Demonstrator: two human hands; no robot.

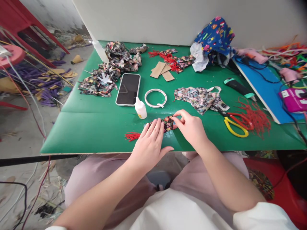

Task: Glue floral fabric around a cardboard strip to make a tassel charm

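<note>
A dark floral fabric strip [168, 124] lies near the front edge of the green table, with a red tassel [132, 136] at its left end. My left hand [152, 143] rests flat over the strip's left half, fingers together and stretched out, thumb pointing right. At the strip's right end, my right hand [190, 127] pinches the fabric between thumb and forefinger. Just beyond my left fingers stands a small white glue bottle [140, 108]. A roll of white tape [155, 98] lies behind the strip.
A phone [128, 89], heaped floral fabric [117, 64] and brown card pieces [160, 70] lie farther back. To the right are yellow-and-red-handled scissors [236, 124], red threads [254, 116], a black-and-green cutter [240, 88] and a blue board [257, 91]. Tasselled strips [182, 62] lie behind.
</note>
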